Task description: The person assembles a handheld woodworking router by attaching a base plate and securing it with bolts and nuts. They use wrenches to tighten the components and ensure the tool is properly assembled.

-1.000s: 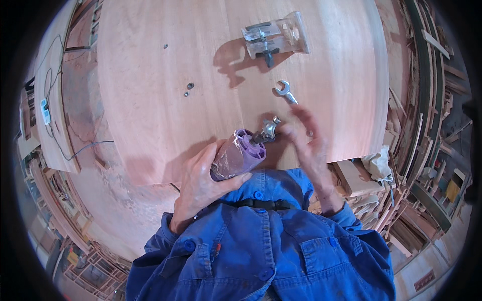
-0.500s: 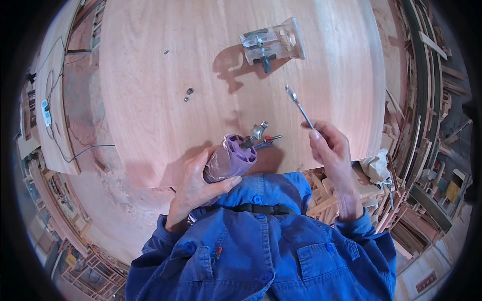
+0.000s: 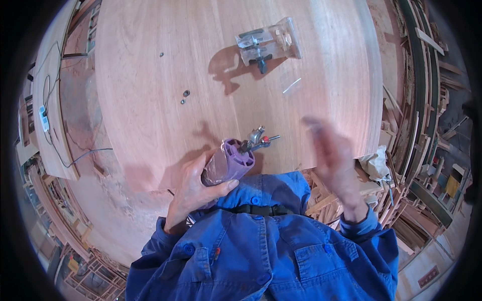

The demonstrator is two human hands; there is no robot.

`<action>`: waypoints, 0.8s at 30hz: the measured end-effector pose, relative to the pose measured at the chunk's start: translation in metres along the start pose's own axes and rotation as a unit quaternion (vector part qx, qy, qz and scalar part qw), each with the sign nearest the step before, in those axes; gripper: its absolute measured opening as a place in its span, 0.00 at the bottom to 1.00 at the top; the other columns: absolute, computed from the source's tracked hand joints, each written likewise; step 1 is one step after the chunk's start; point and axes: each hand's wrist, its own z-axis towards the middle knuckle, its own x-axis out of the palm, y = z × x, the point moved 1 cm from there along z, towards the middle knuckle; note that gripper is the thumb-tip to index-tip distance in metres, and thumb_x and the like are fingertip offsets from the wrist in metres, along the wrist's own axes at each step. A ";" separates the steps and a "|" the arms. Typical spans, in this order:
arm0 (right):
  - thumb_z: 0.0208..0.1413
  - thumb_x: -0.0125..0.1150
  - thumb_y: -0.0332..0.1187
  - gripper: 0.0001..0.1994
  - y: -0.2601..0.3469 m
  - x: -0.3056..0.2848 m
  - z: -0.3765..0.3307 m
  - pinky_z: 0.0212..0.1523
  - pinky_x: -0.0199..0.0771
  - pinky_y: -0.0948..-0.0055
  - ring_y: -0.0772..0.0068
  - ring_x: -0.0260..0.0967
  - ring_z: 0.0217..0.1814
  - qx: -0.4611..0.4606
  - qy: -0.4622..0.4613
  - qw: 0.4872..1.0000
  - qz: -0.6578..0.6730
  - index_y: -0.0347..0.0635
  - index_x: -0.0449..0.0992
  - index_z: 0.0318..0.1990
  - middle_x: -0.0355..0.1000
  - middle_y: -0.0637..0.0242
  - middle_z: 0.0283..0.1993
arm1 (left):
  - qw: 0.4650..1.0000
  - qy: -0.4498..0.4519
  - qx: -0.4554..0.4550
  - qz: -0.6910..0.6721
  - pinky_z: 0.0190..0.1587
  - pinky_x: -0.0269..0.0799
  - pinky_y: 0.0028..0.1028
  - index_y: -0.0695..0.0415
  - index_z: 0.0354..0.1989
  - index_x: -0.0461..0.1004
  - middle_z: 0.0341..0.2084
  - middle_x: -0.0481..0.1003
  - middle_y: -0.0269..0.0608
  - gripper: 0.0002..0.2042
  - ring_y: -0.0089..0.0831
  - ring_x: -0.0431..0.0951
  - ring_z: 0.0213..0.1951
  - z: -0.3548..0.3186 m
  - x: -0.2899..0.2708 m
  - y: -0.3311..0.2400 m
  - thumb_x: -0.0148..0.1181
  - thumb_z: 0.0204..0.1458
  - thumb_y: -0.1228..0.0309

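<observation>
My left hand (image 3: 193, 183) is wrapped round the body of a purple power tool, a trim router motor by its look (image 3: 228, 163). From its open front end juts a metal bit (image 3: 256, 134) with a small round tip. Beside the bit, a metal rod with a red collar (image 3: 268, 140) sticks out to the right; how the two join is hard to make out. Off to the right over the table, my right hand (image 3: 334, 158) is smeared by motion. A dark blur shows at its fingertips, and its grip cannot be read. Beyond it lies a faint bright streak (image 3: 291, 86).
A clear plastic bag (image 3: 288, 37) with dark metal parts is at the far side of the wooden tabletop (image 3: 135, 115). Small nut-like parts (image 3: 186, 93) lie left of centre. A cable with a power strip (image 3: 44, 118) runs along the left; wood scraps (image 3: 406, 228) crowd the right.
A slim metal tool was plain in my right hand before; now that hand is blurred and the tool no longer shows clearly. The router motor in my left hand has turned slightly.
</observation>
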 end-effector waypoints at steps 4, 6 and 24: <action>0.71 0.47 0.28 0.12 -0.006 -0.010 0.010 0.26 0.55 0.78 0.84 0.56 0.29 0.054 -0.126 0.990 0.018 0.36 0.76 0.54 0.61 0.76 0.28 | 1.000 0.000 0.013 0.014 0.46 0.77 0.33 0.67 0.51 0.75 0.38 0.81 0.51 0.34 0.39 0.83 0.40 0.001 -0.001 -0.002 0.75 0.40 0.53; 0.69 0.50 0.25 0.13 -0.020 0.014 -0.009 0.37 0.71 0.72 0.74 0.72 0.42 -0.063 -0.056 0.992 -0.098 0.34 0.75 0.56 0.76 0.65 0.38 | 1.000 0.007 0.010 -0.011 0.45 0.77 0.33 0.67 0.51 0.75 0.38 0.81 0.51 0.34 0.40 0.83 0.40 0.000 0.002 0.000 0.75 0.40 0.53; 0.70 0.48 0.26 0.14 0.006 0.001 -0.010 0.23 0.55 0.78 0.86 0.56 0.24 0.020 -0.001 1.000 -0.015 0.38 0.75 0.58 0.60 0.74 0.23 | 1.000 0.013 -0.003 -0.003 0.46 0.77 0.35 0.68 0.51 0.75 0.37 0.80 0.52 0.35 0.42 0.83 0.40 0.001 0.003 0.000 0.75 0.40 0.51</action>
